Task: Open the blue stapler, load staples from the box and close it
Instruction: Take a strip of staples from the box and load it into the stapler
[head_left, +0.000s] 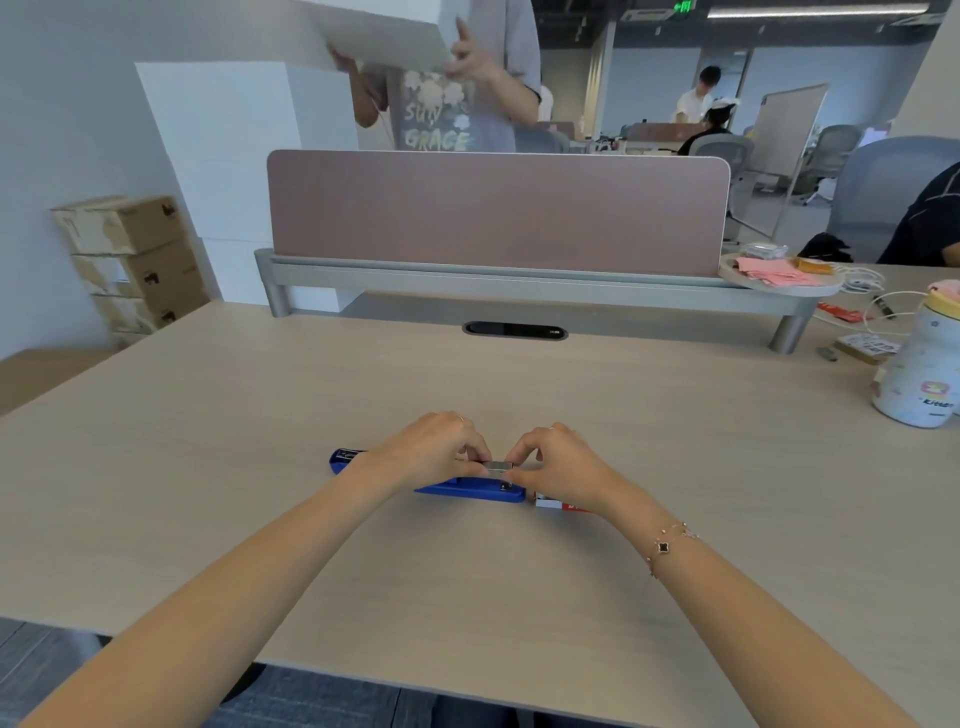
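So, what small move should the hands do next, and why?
Probably lower the staple strip into the open blue stapler. Both the left hand and the right hand pinch it just above the stapler, beside the staple box.

"SUN GRACE" on shirt (439, 124)

Light wood desk (208, 467). Far edge: mauve divider panel (498, 208) on a grey rail. Far left: stacked cardboard boxes (132, 260) against the wall. Right edge: white printed bottle (917, 374) (pale yellow cap), near loose white cables (862, 280) and pink papers (774, 273).
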